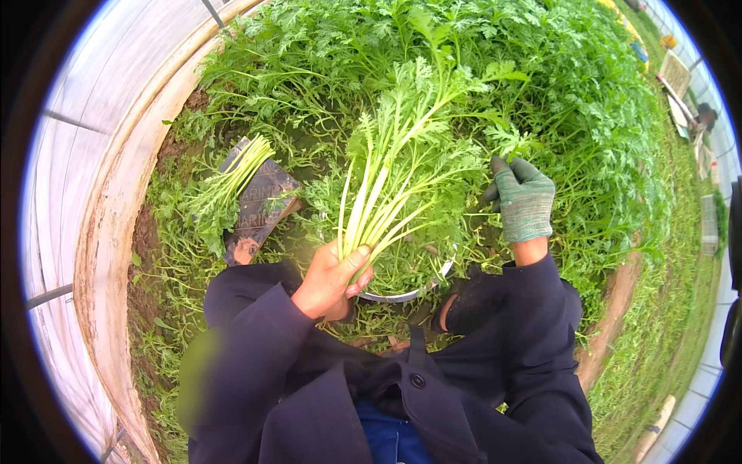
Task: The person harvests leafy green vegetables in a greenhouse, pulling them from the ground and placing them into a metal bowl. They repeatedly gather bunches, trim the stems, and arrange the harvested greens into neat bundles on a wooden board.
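Observation:
A bunch of garland chrysanthemum greens point(382, 180) is in my bare left hand point(339, 272), gripped at its pale cut stems with the leaves fanning up and away. Under it sits a round tub with a white rim point(400, 297), filled with loose leaves and trimmings. My right hand point(523, 197) wears a grey-green knit glove and is to the right of the bunch. Its fingers are curled beside a leafy sprig point(510, 140); whether they pinch it is unclear. At the left, a smaller bunch of greens point(240, 168) lies with its stem ends up on a dark plastic-covered board point(264, 200) bearing print.
Dense standing greens point(556, 75) fill the ground ahead and to the right. A whitish plastic greenhouse wall point(95, 191) curves along the left. My knees flank the tub. Far right, a person point(704, 124) is near a grey crate point(708, 223); a bare soil strip point(608, 313) runs nearer.

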Demonstrator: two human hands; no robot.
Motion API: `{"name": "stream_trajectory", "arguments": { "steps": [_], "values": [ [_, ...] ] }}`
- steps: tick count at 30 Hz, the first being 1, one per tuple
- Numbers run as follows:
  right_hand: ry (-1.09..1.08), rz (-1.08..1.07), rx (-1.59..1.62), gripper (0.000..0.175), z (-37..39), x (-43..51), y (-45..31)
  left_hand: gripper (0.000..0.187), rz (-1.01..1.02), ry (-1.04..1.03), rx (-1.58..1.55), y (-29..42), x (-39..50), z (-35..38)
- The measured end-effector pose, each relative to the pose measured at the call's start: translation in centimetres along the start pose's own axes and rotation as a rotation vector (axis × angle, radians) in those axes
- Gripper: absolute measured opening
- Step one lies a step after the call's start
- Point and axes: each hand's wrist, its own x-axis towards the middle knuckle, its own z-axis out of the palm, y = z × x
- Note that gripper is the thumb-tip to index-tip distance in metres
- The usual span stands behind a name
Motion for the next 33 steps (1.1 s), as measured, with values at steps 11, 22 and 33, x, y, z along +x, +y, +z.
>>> {"name": "stream_trajectory", "arguments": {
  "steps": [11, 22, 33],
  "values": [
    [-0.332, -0.197, -0.815, 0.035, 1.6, -3.2, 1.4, 0.027, 0.014, 0.099, -0.058, 0.2, -0.2, -0.3],
    [-0.321, -0.077, -0.598, 0.042, 3.3, -0.8, 0.5, 0.023, 0.080, 0.063, 0.093, -1.1, -0.5, 0.4],
    [-0.235, -0.031, -0.192, 0.034, 4.5, -2.4, 0.9, 0.023, 0.014, 0.035, 0.068, -1.1, -0.3, 0.2]
  ]
}}
